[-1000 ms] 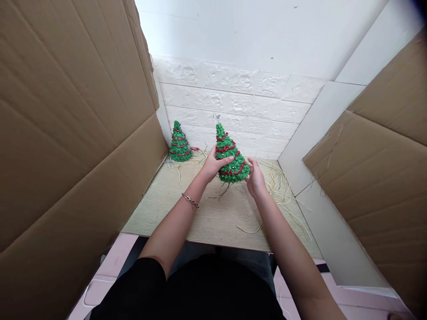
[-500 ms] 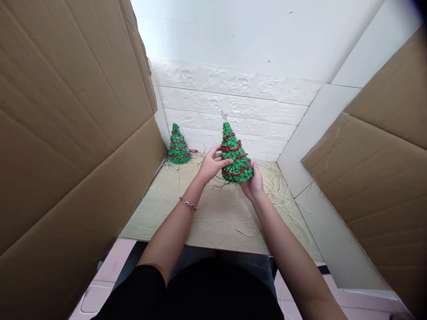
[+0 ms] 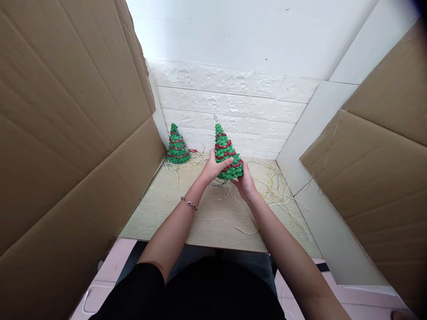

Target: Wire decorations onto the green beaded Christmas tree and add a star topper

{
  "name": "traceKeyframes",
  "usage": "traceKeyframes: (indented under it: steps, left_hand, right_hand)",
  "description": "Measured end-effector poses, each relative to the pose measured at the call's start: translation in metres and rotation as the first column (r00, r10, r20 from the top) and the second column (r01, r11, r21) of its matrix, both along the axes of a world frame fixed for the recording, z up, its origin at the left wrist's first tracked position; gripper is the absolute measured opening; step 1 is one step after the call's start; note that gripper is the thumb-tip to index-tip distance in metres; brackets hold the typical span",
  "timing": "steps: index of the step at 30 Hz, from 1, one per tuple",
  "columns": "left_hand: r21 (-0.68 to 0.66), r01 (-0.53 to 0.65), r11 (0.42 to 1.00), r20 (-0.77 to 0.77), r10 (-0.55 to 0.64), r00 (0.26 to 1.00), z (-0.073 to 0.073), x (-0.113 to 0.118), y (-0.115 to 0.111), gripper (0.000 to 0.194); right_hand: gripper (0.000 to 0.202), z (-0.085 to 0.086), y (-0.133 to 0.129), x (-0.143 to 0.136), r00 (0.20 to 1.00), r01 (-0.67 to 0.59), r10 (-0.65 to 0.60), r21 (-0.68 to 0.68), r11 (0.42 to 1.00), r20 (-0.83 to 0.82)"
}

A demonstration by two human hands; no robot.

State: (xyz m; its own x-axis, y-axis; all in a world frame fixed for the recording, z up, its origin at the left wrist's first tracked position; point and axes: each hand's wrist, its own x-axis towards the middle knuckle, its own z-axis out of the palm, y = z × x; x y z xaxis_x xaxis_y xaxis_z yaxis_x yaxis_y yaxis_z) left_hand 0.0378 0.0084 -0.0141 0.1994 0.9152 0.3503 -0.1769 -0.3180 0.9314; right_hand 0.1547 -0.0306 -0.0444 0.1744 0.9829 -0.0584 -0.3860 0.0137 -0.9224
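Observation:
A small green Christmas tree figurine (image 3: 224, 147) with red garlands is held above the table, its top leaning left. A clear star (image 3: 215, 118) caps it. My left hand (image 3: 214, 167) grips the tree's left side, thumb across the front. Around the lower right edge and base is my right hand (image 3: 245, 183); some of its fingers are hidden beneath the tree. Thin wires hang below the base. A second green tree figurine (image 3: 178, 146), without a visible star, stands upright at the back left of the table.
Loose yellow and white wires (image 3: 275, 184) spread over the right and back of the wooden table (image 3: 167, 213). Red-tipped leads (image 3: 193, 150) lie beside the standing tree. Cardboard panels (image 3: 73, 133) flank the table, with a white brick-patterned wall (image 3: 227, 82) behind.
Both hands have shifted slightly left with the held tree. It has turned a little, and its star now appears narrower. The standing tree stays in place.

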Motion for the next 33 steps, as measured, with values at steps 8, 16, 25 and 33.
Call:
traceKeyframes:
  steps: [8, 16, 25, 33]
  left_hand:
    - [-0.054, -0.19, 0.98, 0.097, 0.194, 0.976, -0.002, 0.001, 0.005, 0.066]
    - [-0.109, -0.155, 0.982, 0.236, 0.177, 0.956, 0.002, -0.003, 0.008, 0.063]
    - [0.047, -0.327, 0.944, 0.056, 0.325, 0.944, -0.001, -0.009, 0.013, 0.067]
    - [0.044, -0.347, 0.937, 0.046, 0.345, 0.937, 0.0, -0.011, 0.013, 0.067]
  right_hand:
    - [0.058, -0.007, 0.006, 0.008, 0.978, -0.117, 0.111, 0.024, 0.993, 0.174]
    - [0.043, 0.006, 0.015, 0.053, 0.657, 0.121, -0.123, 0.057, 0.991, 0.744]
    - [0.011, -0.006, 0.015, 0.1, -0.049, 0.285, 0.228, -0.206, 0.936, 0.972]
    - [0.019, 0.005, 0.011, 0.105, 0.034, 0.362, -0.033, 0.019, 0.932, 0.999]
